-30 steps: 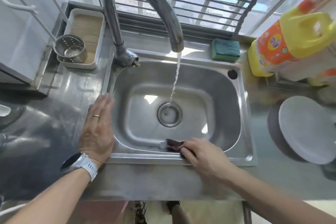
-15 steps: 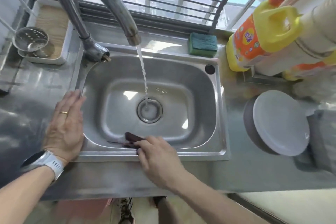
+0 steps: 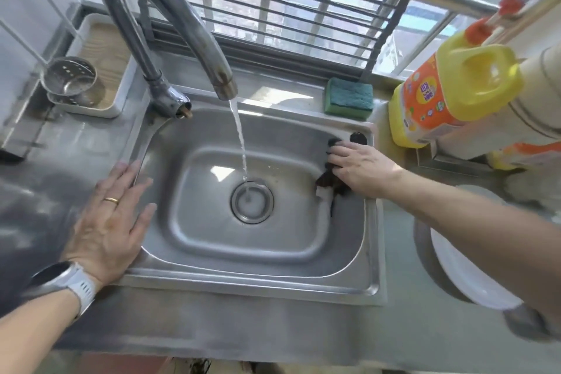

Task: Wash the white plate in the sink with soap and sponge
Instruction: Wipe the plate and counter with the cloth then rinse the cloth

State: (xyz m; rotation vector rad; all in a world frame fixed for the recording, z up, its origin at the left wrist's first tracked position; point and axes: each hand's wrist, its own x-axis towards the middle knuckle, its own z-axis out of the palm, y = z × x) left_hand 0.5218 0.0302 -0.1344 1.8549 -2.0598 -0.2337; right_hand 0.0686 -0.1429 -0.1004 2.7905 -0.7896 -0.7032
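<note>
The right hand (image 3: 361,168), right of centre in the frame, reaches down onto the right inner wall of the sink (image 3: 194,252) and presses a dark cloth (image 3: 329,182) against the steel; its fingers are curled over the cloth, which shows dark at the fingertips near the overflow hole (image 3: 358,138) and hangs below the palm with a pale patch at its lower edge. The left hand (image 3: 110,222), at lower left, lies flat with fingers straight and spread on the sink's left rim and the counter (image 3: 212,328), holding nothing; it wears a ring (image 3: 111,200), and a watch (image 3: 65,281) sits on the wrist. From the tap (image 3: 170,14) at upper centre a thin stream of water (image 3: 239,140) falls to the drain (image 3: 252,202) in the middle of the basin. The white plate (image 3: 467,276) is not in the sink: it rests on the counter at the lower right of the frame, partly hidden under the right forearm. A green sponge (image 3: 349,97) lies on the ledge behind the sink's upper right corner, untouched, and just to its right stands a yellow soap jug (image 3: 449,91). At upper left a perforated metal cup (image 3: 69,79) sits on a white tray (image 3: 112,106).
</note>
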